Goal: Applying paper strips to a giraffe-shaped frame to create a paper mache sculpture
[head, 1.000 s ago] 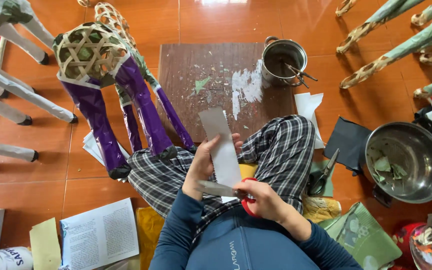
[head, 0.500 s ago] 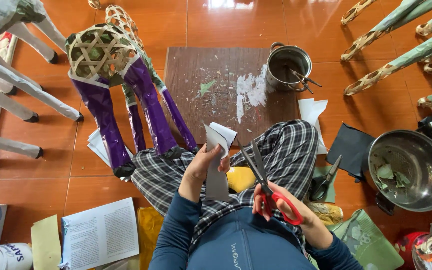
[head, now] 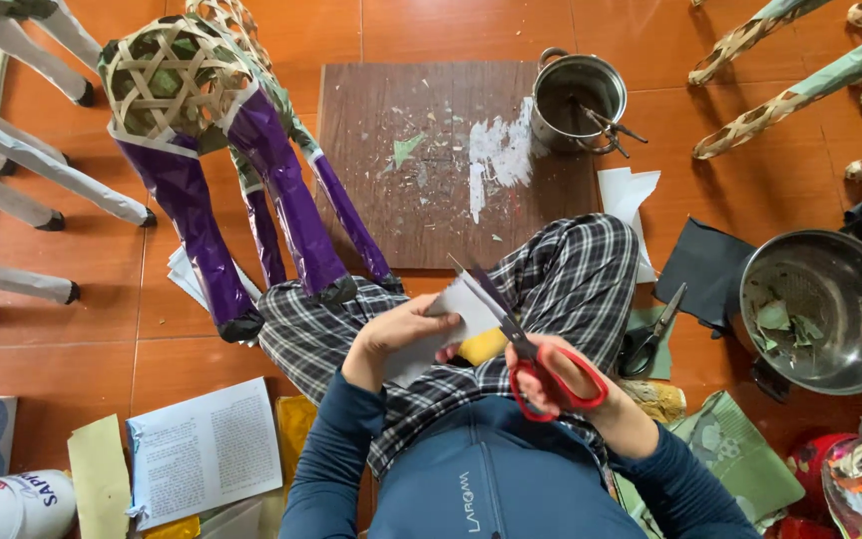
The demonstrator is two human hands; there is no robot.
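Sitting on the orange tiled floor [head: 431, 25], the person works over their lap, where the right hand [head: 563, 379] has its grip closed through the red handles of the scissors [head: 536, 359], blades spread around the far edge of a grey paper sheet [head: 446, 324]. The left hand [head: 401, 329] pinches that sheet between thumb and fingers, just left of the blades. Open floor is scarce: a brown board [head: 421, 160] speckled with paper scraps lies just beyond the knees, and a woven frame wrapped in purple paper [head: 212, 150] stands at its left edge. At the near left lie a printed page [head: 202, 454] and a white sack with red and blue lettering [head: 7, 504]. A small metal pot [head: 576, 100] at the board's far right corner holds sticks; a large steel pot [head: 820, 309] on the right holds green paper scraps.
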